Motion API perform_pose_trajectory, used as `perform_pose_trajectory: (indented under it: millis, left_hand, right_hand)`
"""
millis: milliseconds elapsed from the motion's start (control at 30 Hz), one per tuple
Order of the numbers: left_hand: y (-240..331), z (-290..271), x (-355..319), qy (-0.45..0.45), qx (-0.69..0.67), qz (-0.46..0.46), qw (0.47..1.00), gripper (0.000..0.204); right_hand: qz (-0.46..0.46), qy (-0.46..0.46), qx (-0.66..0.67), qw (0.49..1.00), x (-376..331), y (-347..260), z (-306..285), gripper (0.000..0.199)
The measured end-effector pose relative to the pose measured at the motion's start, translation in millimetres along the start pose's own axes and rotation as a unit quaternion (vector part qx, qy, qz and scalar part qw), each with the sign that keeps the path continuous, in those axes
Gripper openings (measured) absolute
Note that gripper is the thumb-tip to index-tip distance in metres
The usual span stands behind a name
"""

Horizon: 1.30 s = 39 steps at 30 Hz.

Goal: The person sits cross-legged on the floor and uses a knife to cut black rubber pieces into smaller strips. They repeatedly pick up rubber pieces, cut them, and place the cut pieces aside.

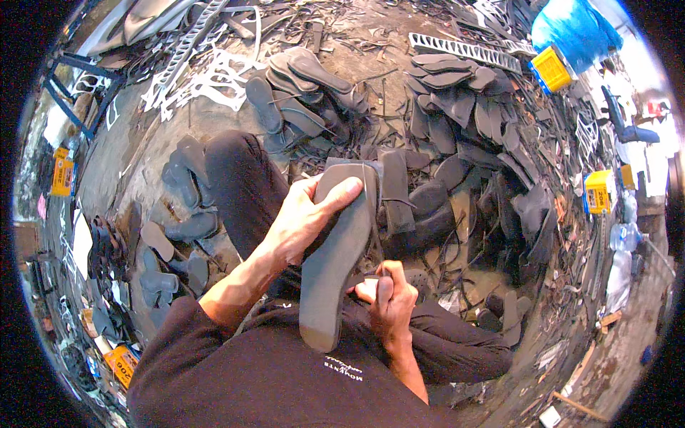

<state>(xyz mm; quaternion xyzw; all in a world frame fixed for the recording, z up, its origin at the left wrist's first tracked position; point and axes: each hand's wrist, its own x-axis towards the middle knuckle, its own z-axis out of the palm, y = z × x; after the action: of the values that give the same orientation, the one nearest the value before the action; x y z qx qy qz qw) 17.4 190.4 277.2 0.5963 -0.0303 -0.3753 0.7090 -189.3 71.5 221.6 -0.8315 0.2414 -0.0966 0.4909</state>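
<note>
My left hand [301, 217] grips a dark grey shoe sole [330, 267] near its far end, with the thumb pressed on its upper face. The sole slants over my lap, its other end close to my shirt. Right of it, my right hand [391, 299] is closed, fingers curled in; what they hold is hidden. A thin dark strip [375, 242] runs along the sole's right edge down toward this hand. Just beyond the sole lies a dark block-like piece [394, 178].
Piles of dark soles [457, 93] lie ahead and to the right; another stack [303, 78] sits ahead left. White cut-out scraps [214, 78] and thin trimmings litter the floor. A yellow box [598, 191] stands at right, a blue bag [574, 32] at far right.
</note>
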Motion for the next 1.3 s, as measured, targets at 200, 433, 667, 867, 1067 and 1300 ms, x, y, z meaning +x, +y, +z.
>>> perform_pose_trajectory:
  millis: [200, 433, 667, 867, 1067, 1300]
  left_hand:
    - [22.5, 20.7, -11.4, -0.134, 0.043, 0.005, 0.99, 0.041]
    - [32.4, 19.6, -17.9, -0.14, 0.034, -0.016, 0.989, 0.04]
    - [25.9, 16.2, -18.9, -0.165, 0.005, -0.055, 0.985, 0.036]
    - [35.4, 35.1, -18.7, -0.243, 0.044, -0.056, 0.967, 0.034]
    - [41.6, 64.4, -23.9, -0.313, 0.114, -0.083, 0.939, 0.037]
    - [34.8, 53.0, -18.4, -0.093, 0.125, 0.045, 0.987, 0.03]
  right_hand:
    - [0.046, -0.076, 0.036, 0.995, 89.9, -61.8, -56.5, 0.041]
    - [0.043, -0.167, 0.04, 0.984, 92.3, -78.1, -149.3, 0.066]
    - [0.083, -0.21, -0.05, 0.973, 65.4, -81.3, -174.9, 0.058]
    - [0.089, -0.276, -0.075, 0.954, 79.5, -101.5, -198.1, 0.063]
    - [0.097, -0.362, -0.093, 0.923, 116.0, -103.6, -177.8, 0.054]
    - [0.057, -0.203, 0.042, 0.977, 122.3, -69.6, -171.6, 0.063]
